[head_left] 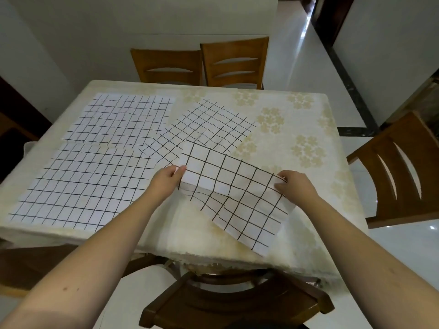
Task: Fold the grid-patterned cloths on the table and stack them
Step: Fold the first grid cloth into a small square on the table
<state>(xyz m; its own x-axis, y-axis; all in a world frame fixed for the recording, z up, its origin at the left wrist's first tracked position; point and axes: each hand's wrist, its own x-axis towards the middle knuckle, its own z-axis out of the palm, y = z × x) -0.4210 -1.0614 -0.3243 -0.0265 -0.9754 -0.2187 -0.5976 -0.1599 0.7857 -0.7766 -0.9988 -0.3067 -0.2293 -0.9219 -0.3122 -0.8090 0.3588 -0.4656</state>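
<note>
A white cloth with a black grid (234, 195) is lifted above the near right part of the table, bent over along a crease. My left hand (167, 178) pinches its left edge and my right hand (293, 186) pinches its right edge. Three more grid cloths lie flat: one at the far left (123, 117), one at the near left (83, 188), and one turned at an angle in the middle (206, 127), partly hidden by the lifted cloth.
The table (297, 143) wears a cream tablecloth with a flower print. Two wooden chairs (202, 65) stand at the far side, another chair (403, 172) at the right, and a chair seat (237, 302) sits below the near edge.
</note>
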